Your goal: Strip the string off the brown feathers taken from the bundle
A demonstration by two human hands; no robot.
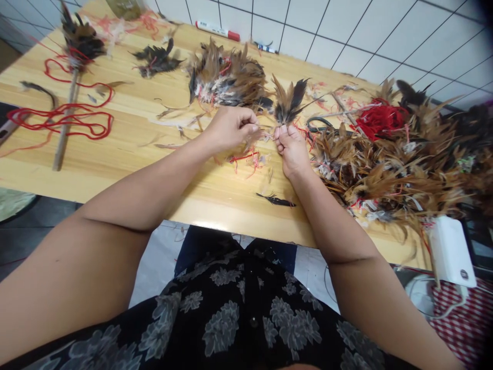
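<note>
right hand [295,148] is pinched on the small feather bunch [289,105], just right of the middle feather heap [231,77]; left hand [233,126] is curled just in front of it, can't tell if it's gripping anything. pinching low should keep the bunch even.

I can't see the base of the small feather bunch [289,103]; my right hand's [292,146] fingers cover it. Whether my left hand [233,127] pinches anything is too blurred to tell. Right of the fingers, the feather heap [385,167] runs off my view. Far left of them, the edge cuts a dark flat object [5,123]; beyond them, the red-capped marker's [217,31] lettering is unreadably small.
</note>
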